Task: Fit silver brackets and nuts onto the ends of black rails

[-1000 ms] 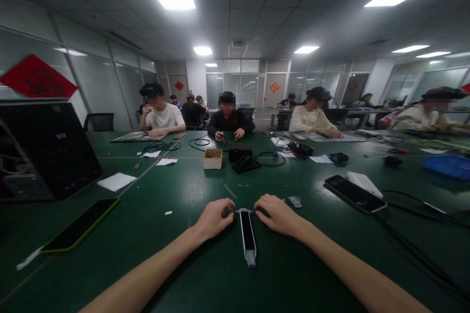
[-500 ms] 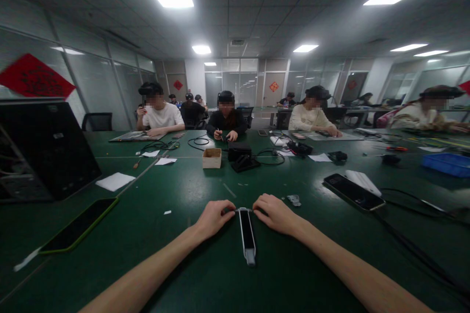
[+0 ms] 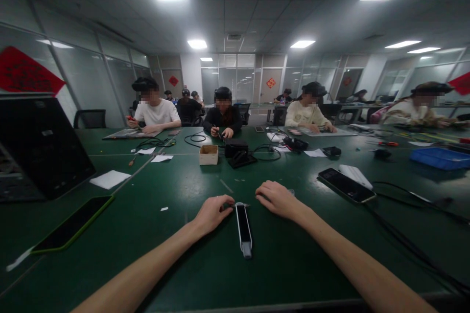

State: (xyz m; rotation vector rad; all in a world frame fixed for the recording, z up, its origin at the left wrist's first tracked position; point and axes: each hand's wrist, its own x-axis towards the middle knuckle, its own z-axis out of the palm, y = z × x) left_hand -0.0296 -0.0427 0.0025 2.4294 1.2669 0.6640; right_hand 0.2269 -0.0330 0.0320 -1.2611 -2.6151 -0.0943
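A slim black-and-white stick-shaped device (image 3: 243, 230) with a grey tip at its near end lies lengthwise on the green table top (image 3: 154, 259). My left hand (image 3: 213, 215) is curled around the device's far end, with the fingertips pinching at it. My right hand (image 3: 278, 200) rests a short way to the right, apart from the device. A small metal piece (image 3: 291, 192) is partly hidden by its fingers.
A green-edged phone (image 3: 71, 222) lies to my left, and another phone (image 3: 346, 185) lies to my right beside a black cable (image 3: 407, 237). Further off are a cardboard box (image 3: 208, 154), a blue tray (image 3: 440, 158), a dark computer case (image 3: 40, 146) and several seated co-workers.
My right hand has moved away from the device's far end, up and to the right. My left hand stays at that end. The whole view has shifted slightly with my head.
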